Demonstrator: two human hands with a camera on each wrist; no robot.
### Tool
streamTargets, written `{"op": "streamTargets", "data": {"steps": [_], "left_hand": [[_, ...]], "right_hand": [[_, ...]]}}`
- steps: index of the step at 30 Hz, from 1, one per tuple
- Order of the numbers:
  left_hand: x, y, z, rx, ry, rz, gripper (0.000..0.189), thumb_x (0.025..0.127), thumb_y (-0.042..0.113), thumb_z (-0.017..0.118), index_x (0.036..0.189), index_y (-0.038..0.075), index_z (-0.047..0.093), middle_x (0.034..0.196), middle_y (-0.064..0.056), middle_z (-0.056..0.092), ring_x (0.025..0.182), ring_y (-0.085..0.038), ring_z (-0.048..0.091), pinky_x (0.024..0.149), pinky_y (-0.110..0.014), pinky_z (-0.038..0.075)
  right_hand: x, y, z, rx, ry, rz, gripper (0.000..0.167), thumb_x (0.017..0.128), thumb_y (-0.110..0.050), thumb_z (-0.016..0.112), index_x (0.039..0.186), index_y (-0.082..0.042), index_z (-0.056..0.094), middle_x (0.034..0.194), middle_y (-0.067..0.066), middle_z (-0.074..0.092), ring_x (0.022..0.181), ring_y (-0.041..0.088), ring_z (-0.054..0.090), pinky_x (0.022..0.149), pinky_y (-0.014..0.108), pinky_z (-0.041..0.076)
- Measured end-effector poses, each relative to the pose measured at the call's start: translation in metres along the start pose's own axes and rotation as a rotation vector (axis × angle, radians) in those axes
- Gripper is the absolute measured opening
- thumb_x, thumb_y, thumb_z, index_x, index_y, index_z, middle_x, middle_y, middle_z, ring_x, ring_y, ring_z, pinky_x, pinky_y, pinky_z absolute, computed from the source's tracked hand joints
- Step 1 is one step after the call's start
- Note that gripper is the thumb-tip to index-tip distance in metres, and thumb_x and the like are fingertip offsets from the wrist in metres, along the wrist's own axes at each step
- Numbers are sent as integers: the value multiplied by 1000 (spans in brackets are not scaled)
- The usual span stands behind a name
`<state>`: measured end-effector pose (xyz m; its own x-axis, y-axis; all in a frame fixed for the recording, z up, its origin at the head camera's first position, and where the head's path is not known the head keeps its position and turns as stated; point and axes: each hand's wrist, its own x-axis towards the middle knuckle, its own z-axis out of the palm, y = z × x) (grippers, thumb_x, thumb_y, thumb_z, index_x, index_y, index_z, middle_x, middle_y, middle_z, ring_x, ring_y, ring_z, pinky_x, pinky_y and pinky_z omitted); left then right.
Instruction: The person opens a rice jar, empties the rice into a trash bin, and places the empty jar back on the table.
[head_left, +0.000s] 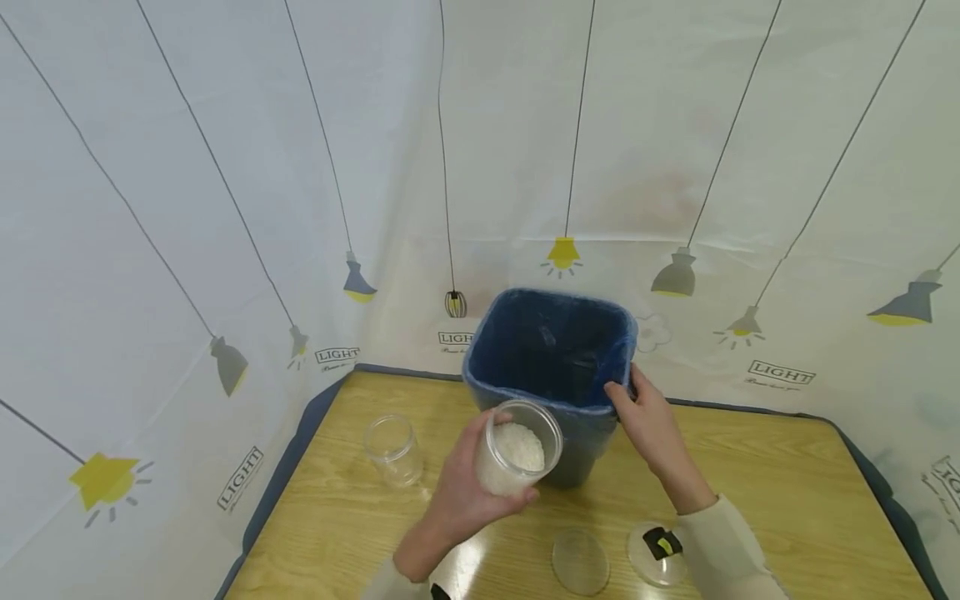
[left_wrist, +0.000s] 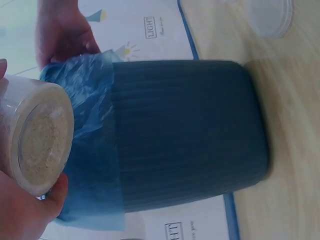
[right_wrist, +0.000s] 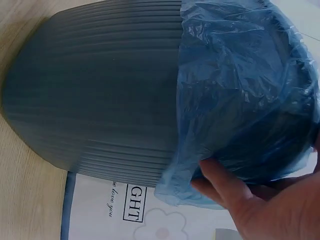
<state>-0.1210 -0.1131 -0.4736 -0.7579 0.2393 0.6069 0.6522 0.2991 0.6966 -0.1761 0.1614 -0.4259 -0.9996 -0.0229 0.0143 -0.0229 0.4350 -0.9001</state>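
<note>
My left hand (head_left: 459, 492) grips a clear plastic jar (head_left: 517, 446) partly filled with white grains (head_left: 520, 447) that look like rice. The jar is tilted, its open mouth facing up near the front rim of a trash can (head_left: 577, 442). In the left wrist view the jar's base (left_wrist: 44, 140) shows the pale contents through the plastic. A blue bag (right_wrist: 235, 90) lines the can and folds over its rim. My right hand (head_left: 648, 421) holds the can's right rim, pinching the bag's edge between thumb and fingers.
An uncovered clear jar (head_left: 395, 450) stands on the wooden table (head_left: 322, 517) to the left. Two round clear lids lie near the front: a plain lid (head_left: 581, 562) and a lid with a black-and-yellow label (head_left: 662, 543). A printed cloth wall (head_left: 750, 208) rises behind the table.
</note>
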Motion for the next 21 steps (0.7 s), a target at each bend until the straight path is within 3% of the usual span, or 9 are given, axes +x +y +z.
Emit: {"op": "streamTargets", "data": {"steps": [3,7,15,19,21], "left_hand": [[6,2,-7,-4,8,-15,95,66,19,95,147,11,46,140,-3,59,121,-27,61,98,-38,54],[16,4,-15,50,36,-1,93,66,20,96,146,10,48,141,-4,59,120,-27,61,94,-40,55],[36,6,-33,197,55,-8,93,67,32,95,145,11,49,139,-6,58,114,-26,62,83,-41,57],[46,5,-42,301,48,-24,93,67,39,93,144,14,49,137,-6,59,109,-26,63,79,-42,57],[50,4,-47,344,42,1,93,67,39,93,144,12,48,135,-9,60,108,-27,63,79,-44,56]], "right_hand": [[2,0,2,-42,70,-41,58,107,-25,45,160,-2,35,152,26,48,138,40,48,111,55,41],[4,0,4,-129,138,-54,52,105,-23,42,152,-1,47,147,26,53,136,43,50,110,58,40],[4,-5,3,-134,210,-2,51,104,-21,42,147,3,50,139,29,59,127,44,56,105,58,43],[2,-5,-1,-130,189,6,52,105,-21,41,149,5,48,140,29,58,127,43,56,105,58,43],[1,-4,-3,-126,174,10,53,106,-22,41,151,6,44,144,30,55,131,43,53,108,58,42]]}}
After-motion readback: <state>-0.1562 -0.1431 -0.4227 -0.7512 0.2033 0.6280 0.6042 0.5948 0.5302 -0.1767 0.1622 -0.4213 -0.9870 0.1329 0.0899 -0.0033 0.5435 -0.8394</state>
